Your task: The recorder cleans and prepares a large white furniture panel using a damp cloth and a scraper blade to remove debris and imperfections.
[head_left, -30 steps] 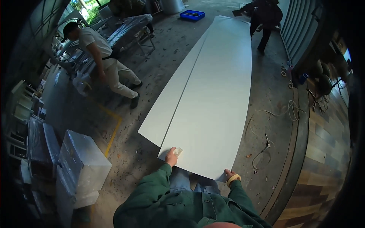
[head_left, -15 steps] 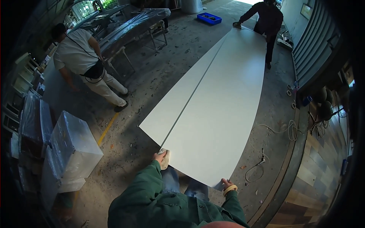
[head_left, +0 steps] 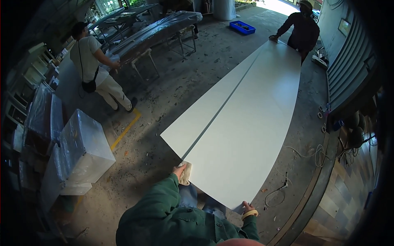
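Note:
A long white panel (head_left: pixel 242 135) stretches from my hands to a co-worker (head_left: pixel 301 28) at the far end. A grey line (head_left: pixel 221 107) runs along its length; I cannot tell whether it is a stripe or a gap. My left hand (head_left: pixel 179 171) is closed on the near edge by this line, with a folded pale cloth (head_left: pixel 186 174) beside its fingers against the edge. At the near right corner, my right hand (head_left: pixel 248 207) grips the panel with the thumb on top and the other fingers mostly hidden. A yellowish ring (head_left: pixel 250 213) circles my right wrist.
Wrapped boxes (head_left: pixel 88 149) stand at left. Another person (head_left: pixel 92 61) is beside plastic-covered pieces on trestles (head_left: pixel 164 33). A blue crate (head_left: pixel 242 27) lies far back. Along the right are a hose (head_left: pixel 283 187), coiled cable (head_left: pixel 320 156) and a corrugated shutter (head_left: pixel 353 78).
The surroundings have shifted mostly rightward in view, while both my hands keep their grip on the panel. The person at left has straightened up, with a forearm raised toward the trestles.

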A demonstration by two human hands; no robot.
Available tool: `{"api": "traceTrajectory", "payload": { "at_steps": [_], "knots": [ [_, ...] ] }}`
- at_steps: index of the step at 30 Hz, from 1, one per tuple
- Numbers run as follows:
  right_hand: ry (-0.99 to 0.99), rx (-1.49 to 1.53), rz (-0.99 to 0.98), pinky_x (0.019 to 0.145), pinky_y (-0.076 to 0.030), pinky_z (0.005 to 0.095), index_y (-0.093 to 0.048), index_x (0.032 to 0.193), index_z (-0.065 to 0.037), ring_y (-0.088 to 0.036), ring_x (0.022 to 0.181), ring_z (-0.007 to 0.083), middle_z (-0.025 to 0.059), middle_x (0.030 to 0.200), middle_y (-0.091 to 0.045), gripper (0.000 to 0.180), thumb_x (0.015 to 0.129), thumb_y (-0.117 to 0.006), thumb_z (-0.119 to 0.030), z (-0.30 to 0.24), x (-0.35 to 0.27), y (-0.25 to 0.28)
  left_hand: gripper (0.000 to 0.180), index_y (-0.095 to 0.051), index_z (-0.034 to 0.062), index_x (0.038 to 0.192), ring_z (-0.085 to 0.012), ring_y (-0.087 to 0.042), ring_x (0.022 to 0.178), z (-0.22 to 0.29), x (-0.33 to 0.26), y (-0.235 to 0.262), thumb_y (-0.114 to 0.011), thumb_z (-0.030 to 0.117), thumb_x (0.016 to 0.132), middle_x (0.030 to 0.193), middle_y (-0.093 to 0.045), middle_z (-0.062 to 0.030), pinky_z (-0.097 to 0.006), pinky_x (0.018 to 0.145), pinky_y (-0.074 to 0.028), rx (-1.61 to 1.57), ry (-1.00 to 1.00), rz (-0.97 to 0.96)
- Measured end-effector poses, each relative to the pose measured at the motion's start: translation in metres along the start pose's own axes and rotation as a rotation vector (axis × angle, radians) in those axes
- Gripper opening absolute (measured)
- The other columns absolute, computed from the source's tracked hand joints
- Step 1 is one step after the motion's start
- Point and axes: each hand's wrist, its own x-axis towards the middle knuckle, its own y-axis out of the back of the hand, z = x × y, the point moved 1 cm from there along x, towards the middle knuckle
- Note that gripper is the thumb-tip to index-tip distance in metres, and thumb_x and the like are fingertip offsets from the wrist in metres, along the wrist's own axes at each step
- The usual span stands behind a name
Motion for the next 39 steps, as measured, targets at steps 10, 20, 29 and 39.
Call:
{"api": "traceTrajectory", "payload": {
  "at_steps": [10,20,29,39],
  "knots": [
    [-0.001,-0.049,-0.088,0.073,-0.05,0.0413,-0.054,0.124,0.002,-0.06,0.09,0.0295,0.0151,0.112,-0.063,0.071,0.074,-0.077,-0.043,0.0,0.007,0.005,0.041,-0.061,-0.0028,0.101,-0.0206,-0.065,0.08,-0.021,0.021,0.008,-0.079,0.025,0.076,0.095,-0.065,-0.0121,-0.034,0.069,-0.055,0.067,-0.055,0.099],
    [-0.03,-0.094,-0.016,0.067,-0.046,0.0378,-0.067,0.097,0.001,-0.057,0.075,0.0217,0.0087,0.085,-0.065,0.049,0.073,-0.077,-0.041,-0.006,-0.003,0.002,0.052,-0.056,-0.005,0.106,-0.022,-0.064,0.082,-0.016,0.017,0.009,-0.081,0.028,0.074,0.098,-0.064,-0.0136,-0.036,0.069,-0.055,0.109,-0.033,0.169],
    [-0.037,-0.09,-0.009,0.066,-0.046,0.0388,-0.066,0.099,0.001,-0.057,0.074,0.0224,0.0084,0.085,-0.065,0.047,0.075,-0.077,-0.038,-0.007,-0.013,-0.012,0.069,-0.049,-0.0063,0.116,-0.0233,-0.06,0.096,0.013,-0.008,0.003,-0.082,0.035,0.072,0.109,-0.06,-0.0161,-0.035,0.079,-0.052,0.177,-0.024,0.227],
    [-0.054,-0.085,0.003,0.055,-0.045,0.0413,-0.063,0.104,0.0,-0.057,0.063,0.0251,0.0129,0.081,-0.063,0.059,0.072,-0.076,-0.048,0.042,-0.007,-0.019,0.076,-0.051,-0.0086,0.115,-0.0206,-0.062,0.092,0.036,-0.018,-0.002,-0.083,0.041,0.068,0.108,-0.062,-0.0169,-0.033,0.078,-0.052,0.335,0.006,0.188]
  ]
}}
